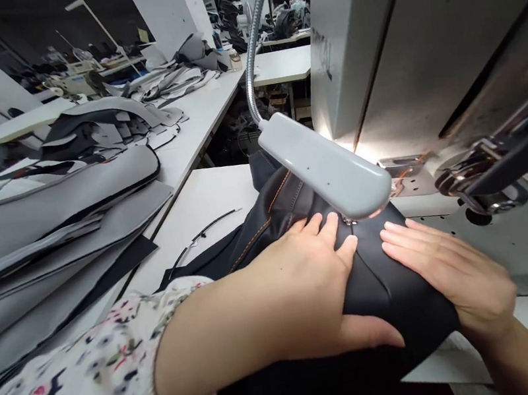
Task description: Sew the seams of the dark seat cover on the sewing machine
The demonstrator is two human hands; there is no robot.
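Head view. Landmark: sewing machine (430, 44), grey, filling the upper right.

Black fabric piece (383, 285) with orange stitching (267, 220): spread on the machine bed, directly below and in front of the machine head, trailing off toward the near edge of the table.

Left hand (303, 291): laid flat on the fabric, left of the machine's needle area. Fingers extended and together, pressing down; thumb hooked around the near fold of the fabric. Floral sleeve (89, 392) covering the forearm, lower left.

Right hand (449, 275): flat on the fabric, just in front of the machine bed, right of the left hand. Fingers extended, lying open on the cloth; nothing pinched. A raised seam line between the two hands.

Gooseneck lamp (327, 171): grey head hanging just left of the machine head, directly above the fingertips of both hands, hiding the needle. Needle position: cannot tell.

Presser lever (486, 179): metal, on the machine's underside, right of the lamp.

White table (204, 200): left of the machine. Thin black cord (204, 233) lying on it. Stacked grey panels (48, 225): well left of the machine, piled on the adjoining bench.
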